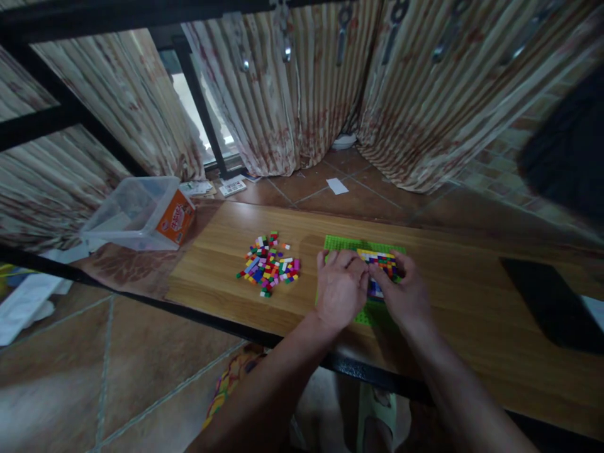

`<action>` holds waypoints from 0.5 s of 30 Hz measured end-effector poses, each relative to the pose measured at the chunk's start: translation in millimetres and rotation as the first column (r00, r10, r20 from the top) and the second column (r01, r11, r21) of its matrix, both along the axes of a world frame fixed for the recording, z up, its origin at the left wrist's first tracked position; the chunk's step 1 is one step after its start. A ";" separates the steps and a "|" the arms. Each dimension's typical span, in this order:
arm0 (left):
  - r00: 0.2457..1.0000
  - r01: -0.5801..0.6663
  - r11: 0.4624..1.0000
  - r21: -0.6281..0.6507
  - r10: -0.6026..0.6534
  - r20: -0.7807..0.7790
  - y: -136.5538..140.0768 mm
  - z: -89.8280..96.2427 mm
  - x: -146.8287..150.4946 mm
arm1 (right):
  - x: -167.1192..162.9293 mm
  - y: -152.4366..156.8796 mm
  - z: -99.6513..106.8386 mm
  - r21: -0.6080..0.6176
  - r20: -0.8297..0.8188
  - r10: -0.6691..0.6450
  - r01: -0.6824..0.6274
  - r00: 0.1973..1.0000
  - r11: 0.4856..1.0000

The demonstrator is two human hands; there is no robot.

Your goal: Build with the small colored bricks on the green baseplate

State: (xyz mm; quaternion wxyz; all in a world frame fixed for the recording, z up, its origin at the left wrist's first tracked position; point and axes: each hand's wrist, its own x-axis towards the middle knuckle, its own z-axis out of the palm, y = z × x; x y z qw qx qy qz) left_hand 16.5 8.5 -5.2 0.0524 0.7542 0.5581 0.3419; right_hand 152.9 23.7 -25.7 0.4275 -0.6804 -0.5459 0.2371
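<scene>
A green studded baseplate [346,242] lies on the wooden table, with a layered build of coloured toy bricks [377,257] on it. My left hand [340,286] is closed over the plate's left part, its curled fingertips at the build's left side. Whatever those fingers pinch is hidden. My right hand [408,292] is closed around the right side of the build, thumb on the near face and fingers along the far right edge. Left of the plate, a loose pile of small coloured bricks [268,267] is spread on the table.
The wooden tabletop [207,270] has a black metal edge [226,324] nearest me. A clear plastic bin [127,220] with an orange label stands at the left end. A flat black object [542,299] lies at the right. Striped curtains [321,107] hang beyond the table.
</scene>
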 end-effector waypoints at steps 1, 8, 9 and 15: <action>1.000 0.001 1.000 0.004 -0.001 -0.006 0.1 -0.8 0.0 | -0.3 0.2 -0.5 0.006 0.004 -0.006 0.006 1.000 1.000; 1.000 0.006 0.999 0.039 -0.005 -0.031 -1.2 -3.6 -0.4 | 0.0 0.6 -3.5 -0.005 0.006 -0.009 0.009 1.000 1.000; 1.000 0.013 0.999 0.034 -0.012 -0.029 -1.9 -2.9 -0.4 | 1.2 0.4 -3.7 -0.008 0.008 -0.003 0.003 1.000 1.000; 0.999 -0.020 1.000 -0.019 0.021 0.050 1.5 5.9 -14.5 | 10.2 -1.9 4.7 -0.080 -0.010 0.039 -0.040 0.999 0.996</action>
